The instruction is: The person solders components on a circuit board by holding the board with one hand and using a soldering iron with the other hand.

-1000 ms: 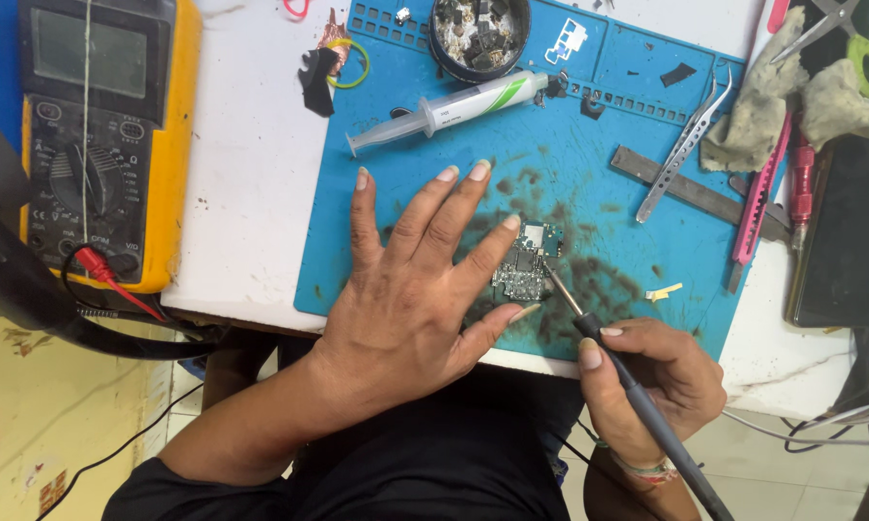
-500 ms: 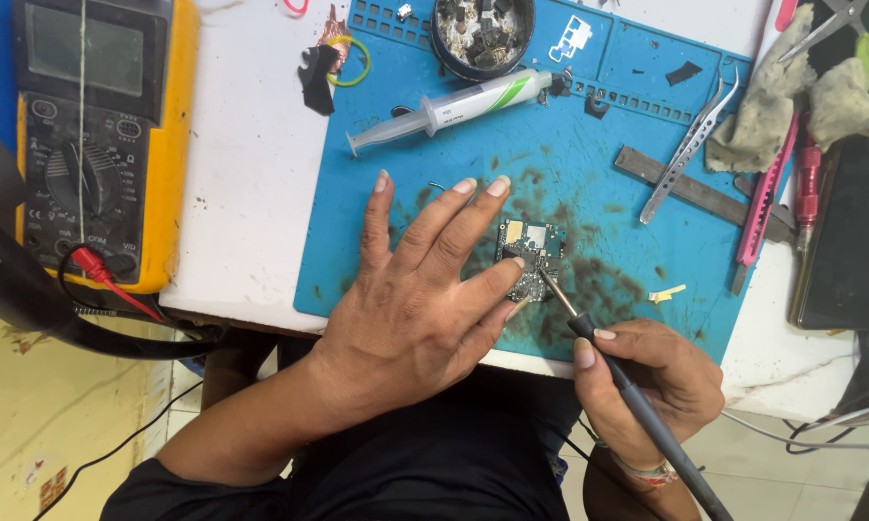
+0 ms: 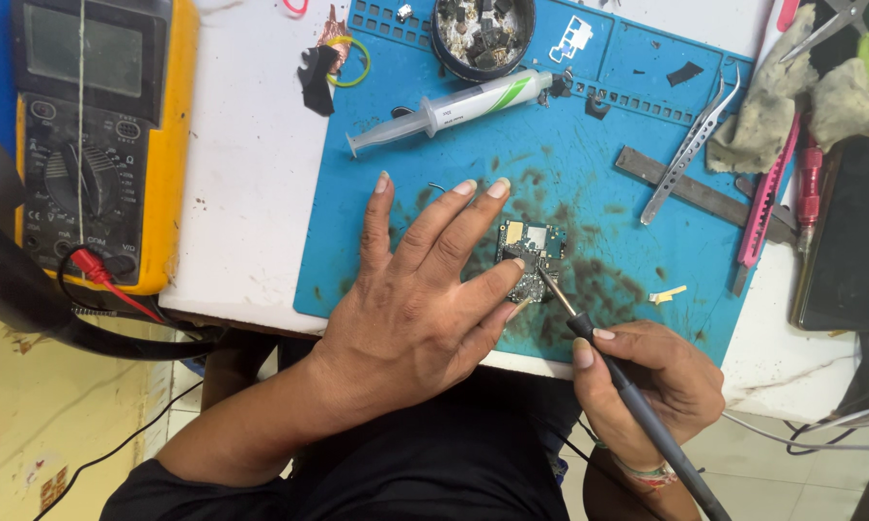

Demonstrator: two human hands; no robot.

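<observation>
Lying on the white table (image 3: 251, 174) is one big blue mat (image 3: 608, 135). One yellow meter (image 3: 96, 135) sits left of the mat, with one red plug (image 3: 89, 262) stuck in it. The left hand (image 3: 425, 299) lies flat on the mat, fingers (image 3: 454, 214) spread wide, and one fingertip presses the edge of one small circuit board (image 3: 531, 256). The right hand (image 3: 651, 381) has its fingers wrapped around one dark soldering iron (image 3: 637, 405), whose thin tip touches the board. Farther up the mat are one white syringe (image 3: 454, 111), one round black cup of small parts (image 3: 482, 34), and one pair of silver tweezers (image 3: 690, 145).
</observation>
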